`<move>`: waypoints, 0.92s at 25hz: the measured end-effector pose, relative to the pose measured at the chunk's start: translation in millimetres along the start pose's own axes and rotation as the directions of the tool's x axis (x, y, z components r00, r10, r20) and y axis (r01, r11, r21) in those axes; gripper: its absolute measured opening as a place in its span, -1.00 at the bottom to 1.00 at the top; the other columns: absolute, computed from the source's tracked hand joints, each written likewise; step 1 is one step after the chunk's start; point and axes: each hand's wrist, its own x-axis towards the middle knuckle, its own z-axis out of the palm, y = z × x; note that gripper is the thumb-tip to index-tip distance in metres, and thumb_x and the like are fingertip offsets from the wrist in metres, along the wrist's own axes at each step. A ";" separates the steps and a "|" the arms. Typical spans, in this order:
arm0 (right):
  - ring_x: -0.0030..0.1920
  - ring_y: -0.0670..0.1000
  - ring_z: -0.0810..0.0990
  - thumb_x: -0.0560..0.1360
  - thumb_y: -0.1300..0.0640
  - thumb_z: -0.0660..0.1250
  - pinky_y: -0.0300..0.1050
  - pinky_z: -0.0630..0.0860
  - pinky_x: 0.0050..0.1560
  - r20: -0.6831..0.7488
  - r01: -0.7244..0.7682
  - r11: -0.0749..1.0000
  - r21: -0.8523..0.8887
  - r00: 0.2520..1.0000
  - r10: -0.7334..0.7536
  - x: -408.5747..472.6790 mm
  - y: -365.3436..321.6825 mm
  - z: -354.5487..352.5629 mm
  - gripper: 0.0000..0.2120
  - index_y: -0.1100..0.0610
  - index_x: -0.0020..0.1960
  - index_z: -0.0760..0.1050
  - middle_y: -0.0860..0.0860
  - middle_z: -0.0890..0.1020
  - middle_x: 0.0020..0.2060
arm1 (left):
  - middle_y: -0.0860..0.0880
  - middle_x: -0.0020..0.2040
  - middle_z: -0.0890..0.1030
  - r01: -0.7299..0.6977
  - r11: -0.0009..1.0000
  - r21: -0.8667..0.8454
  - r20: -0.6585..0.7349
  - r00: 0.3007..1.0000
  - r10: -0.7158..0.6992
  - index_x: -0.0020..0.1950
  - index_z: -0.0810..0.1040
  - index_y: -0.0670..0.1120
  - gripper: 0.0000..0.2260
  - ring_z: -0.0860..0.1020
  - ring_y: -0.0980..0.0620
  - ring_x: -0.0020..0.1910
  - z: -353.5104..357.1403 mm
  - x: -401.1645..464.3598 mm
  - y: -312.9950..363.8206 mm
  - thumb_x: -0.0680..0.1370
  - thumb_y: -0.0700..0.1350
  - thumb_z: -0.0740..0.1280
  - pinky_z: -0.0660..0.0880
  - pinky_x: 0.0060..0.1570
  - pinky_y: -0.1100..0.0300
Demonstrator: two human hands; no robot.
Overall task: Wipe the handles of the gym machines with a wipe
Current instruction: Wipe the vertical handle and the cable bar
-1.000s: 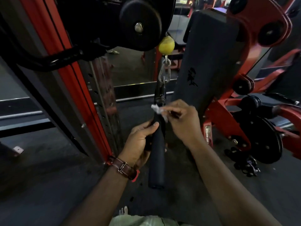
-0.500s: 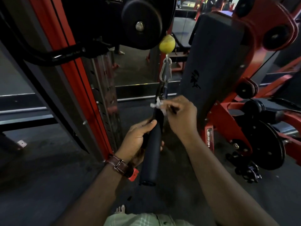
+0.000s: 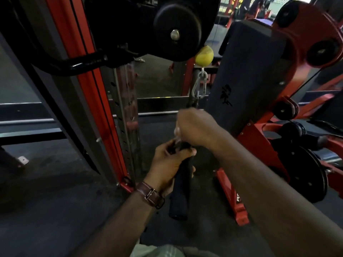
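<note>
Two hands meet on one black handle (image 3: 181, 191) that hangs from a carabiner (image 3: 199, 86) under a yellow ball (image 3: 203, 56). Our left hand (image 3: 169, 165), a brown watch strap (image 3: 150, 194) at its wrist, has its fingers curled round the middle of the handle. Our right hand (image 3: 196, 127) sits just above it at the handle's top, fingers curled round it with the wipe (image 3: 177, 131), of which only a pale edge shows at the hand's left side. Right of the handle stands a dark pad (image 3: 246, 75).
</note>
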 end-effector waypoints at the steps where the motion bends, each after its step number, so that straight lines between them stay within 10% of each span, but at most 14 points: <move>1: -0.22 0.02 0.58 0.58 0.11 0.29 0.03 0.62 -0.11 0.134 0.081 0.997 -0.002 0.988 -0.080 -5.8 -4.5 -2.4 -0.75 0.02 -0.27 0.36 -0.03 0.51 -0.30 | -0.22 -0.28 0.59 0.001 1.000 0.028 -0.001 1.000 -0.001 0.14 0.57 -0.27 -0.78 0.55 -0.12 -0.46 -1.5 0.0 0.3 0.50 -0.31 0.44 0.50 -0.47 0.15; 3: -0.17 -0.02 0.63 0.59 0.11 0.30 -0.16 0.59 -0.08 0.243 0.195 0.981 0.023 0.950 -0.195 -10.3 -0.1 -1.8 -0.83 0.12 -0.15 0.56 0.00 0.63 -0.20 | -0.24 -0.27 0.60 0.003 0.999 0.047 -0.006 1.000 -0.003 0.18 0.56 -0.24 -0.71 0.57 -0.13 -0.45 -4.9 3.0 -0.2 0.48 -0.30 0.47 0.51 -0.45 0.13; 6: -0.09 -0.08 0.57 0.57 0.17 0.35 -0.37 0.43 -0.10 -0.179 0.034 0.965 0.261 0.984 0.014 -1.2 29.3 17.1 -0.88 0.14 -0.03 0.67 0.01 0.62 -0.08 | -0.32 -0.05 0.64 0.062 0.997 -0.040 -0.069 0.996 -0.064 0.42 0.37 -0.06 -0.38 0.58 -0.16 -0.47 -8.7 13.7 3.6 0.43 -0.28 0.53 0.50 -0.47 0.12; 9: -0.13 -0.12 0.57 0.51 0.26 0.44 -0.37 0.45 -0.08 -0.534 0.121 0.826 0.550 0.811 0.237 -33.5 33.9 60.0 -0.93 0.14 -0.03 0.67 -0.03 0.61 -0.13 | -0.25 -0.18 0.68 0.100 0.994 -0.040 -0.075 0.992 -0.103 0.52 0.26 -0.07 -0.27 0.58 -0.16 -0.51 -10.1 18.3 8.2 0.43 -0.27 0.52 0.51 -0.53 0.12; 12: -0.20 -0.05 0.65 0.51 0.26 0.45 -0.17 0.58 -0.18 -0.272 0.089 0.307 0.948 0.726 0.632 -60.3 4.3 85.6 -0.93 0.14 -0.04 0.67 0.03 0.70 -0.17 | -0.23 -0.25 0.66 0.118 0.993 0.010 0.005 0.993 -0.118 0.51 0.29 -0.06 -0.31 0.59 -0.16 -0.49 -12.7 16.1 8.5 0.44 -0.20 0.52 0.51 -0.52 0.12; 15: -0.33 0.01 0.57 0.55 0.24 0.40 -0.17 0.50 -0.34 0.094 0.051 -0.154 0.987 0.595 0.798 -30.4 2.1 85.3 -0.94 0.18 -0.09 0.64 0.12 0.66 -0.27 | -0.29 -0.28 0.64 0.126 0.992 0.031 0.067 0.990 -0.128 0.48 0.32 -0.10 -0.41 0.57 -0.13 -0.49 -14.6 16.3 12.1 0.50 -0.19 0.46 0.49 -0.53 0.16; 19: -0.66 0.00 0.33 0.63 0.10 0.26 -0.30 0.29 -0.64 0.492 -0.126 -0.612 0.780 0.728 0.478 -38.4 -10.3 92.0 -0.75 0.22 -0.13 0.57 0.14 0.45 -0.52 | -0.27 -0.28 0.60 0.102 0.995 0.024 0.106 0.989 -0.104 0.34 0.46 -0.16 -0.60 0.56 -0.11 -0.49 -12.8 10.0 17.7 0.51 -0.19 0.41 0.49 -0.55 0.17; 23: -0.63 -0.02 0.43 0.68 0.02 0.16 -0.25 0.37 -0.64 0.516 -0.161 -0.751 0.641 0.814 0.266 -22.4 4.7 100.5 -0.75 0.10 -0.08 0.51 0.03 0.48 -0.54 | -0.26 -0.32 0.60 0.120 0.992 0.028 0.096 0.988 -0.122 0.29 0.48 -0.15 -0.54 0.54 -0.09 -0.51 -11.1 9.4 13.9 0.43 -0.09 0.46 0.48 -0.54 0.17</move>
